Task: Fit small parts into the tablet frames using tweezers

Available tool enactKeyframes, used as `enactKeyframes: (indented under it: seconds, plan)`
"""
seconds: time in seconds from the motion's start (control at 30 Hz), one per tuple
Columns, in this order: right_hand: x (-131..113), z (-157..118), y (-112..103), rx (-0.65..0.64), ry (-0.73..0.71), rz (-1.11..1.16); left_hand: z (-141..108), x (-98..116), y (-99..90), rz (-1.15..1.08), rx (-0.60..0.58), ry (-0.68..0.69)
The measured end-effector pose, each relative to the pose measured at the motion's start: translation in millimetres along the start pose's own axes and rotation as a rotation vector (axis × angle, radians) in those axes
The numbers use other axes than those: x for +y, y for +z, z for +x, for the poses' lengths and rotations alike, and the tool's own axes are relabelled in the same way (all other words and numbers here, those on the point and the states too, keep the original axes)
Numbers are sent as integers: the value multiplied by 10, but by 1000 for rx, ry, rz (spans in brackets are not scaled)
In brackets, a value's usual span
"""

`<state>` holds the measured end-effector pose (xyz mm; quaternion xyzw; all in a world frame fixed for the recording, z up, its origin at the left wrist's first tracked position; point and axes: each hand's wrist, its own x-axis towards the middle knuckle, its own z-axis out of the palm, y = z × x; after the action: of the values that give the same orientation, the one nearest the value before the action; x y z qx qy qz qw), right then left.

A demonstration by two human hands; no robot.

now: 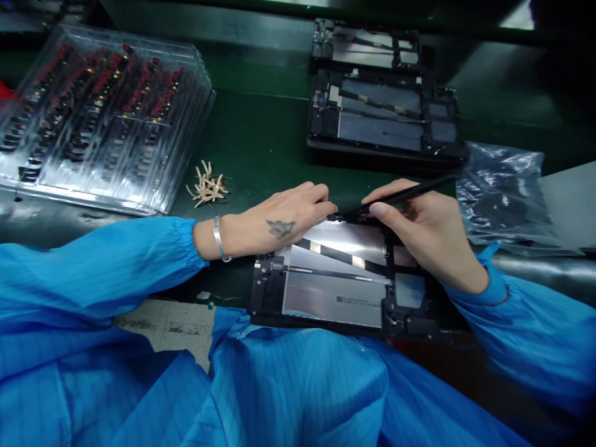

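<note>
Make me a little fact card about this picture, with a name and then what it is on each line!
Left hand: fingertips at the far edge of an open tablet
Right hand: holding a thin black tool that slants down toward that edge
Sleeves: blue
Left wrist: silver bracelet
Behind the hands: more open tablets
Far left: clear plastic trays with small red and black parts
Near the left hand: little pile of tan strips
Right side: see-through bag
Table: dark green
</note>
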<state>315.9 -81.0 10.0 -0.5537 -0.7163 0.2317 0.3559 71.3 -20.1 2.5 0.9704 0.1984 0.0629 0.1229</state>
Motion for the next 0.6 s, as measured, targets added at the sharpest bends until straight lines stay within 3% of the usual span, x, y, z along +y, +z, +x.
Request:
enactKeyframes:
  seconds: [0.2,0.43,0.53,0.6]
  plan:
    - [-30,1,-7,3,31,13,-4,-12,-1,9,-1,-4]
    - [54,4,41,74,176,289,9,23,5,37,-16,-9]
    - [123,-16,49,87,235,269,-16,26,-110,172,-44,0]
    - [160,-30,46,102,271,193,-90,-119,-293,292,-51,-53]
